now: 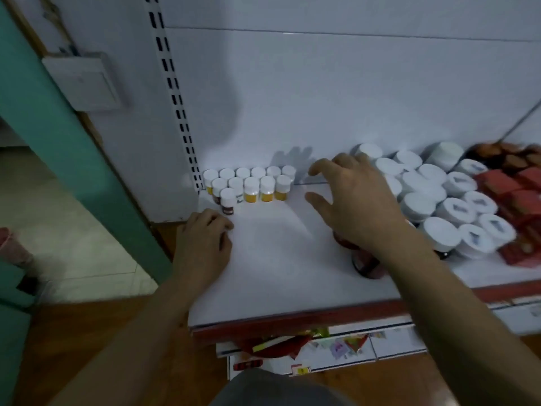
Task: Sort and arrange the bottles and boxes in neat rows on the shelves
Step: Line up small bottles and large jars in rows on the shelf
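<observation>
1. Head view: small white-capped bottles (248, 186) stand in rows on the shelf (278, 259).
2. Left hand (202, 244) rests just in front of the bottles, fingers curled; any grip, cannot tell.
3. Right hand (357, 200) hovers right of the bottles, fingers spread apart.
</observation>
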